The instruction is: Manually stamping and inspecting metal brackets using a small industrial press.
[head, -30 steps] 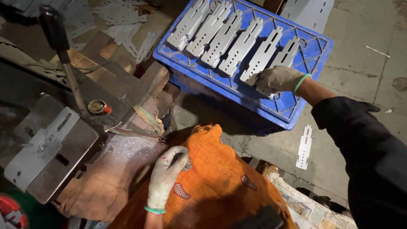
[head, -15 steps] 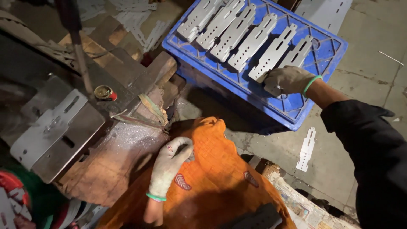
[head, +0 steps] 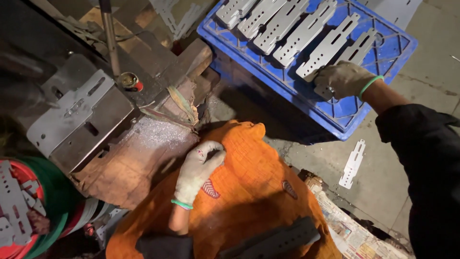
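Pick-up step: right hand [head: 342, 80], gloved, closes on a slotted metal plate [head: 357, 50] in the blue crate [head: 306, 96]; left hand [head: 197, 170] rests loosely curled, empty, on the orange cloth [head: 249, 192]; next, lift it clear of neighbouring plates.

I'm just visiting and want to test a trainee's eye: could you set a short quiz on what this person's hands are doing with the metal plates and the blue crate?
1. True or false: the right hand rests on a slotted metal plate in the blue crate.
2. Where does the left hand rest?
A. on the orange cloth
B. in the crate
C. on the press lever
3. Fill in: one loose plate lies on the ______, outside the crate.

Key
1. True; the gloved hand covers the lower end of the plate.
2. A; the gloved hand lies curled on the cloth, holding nothing that can be seen.
3. floor
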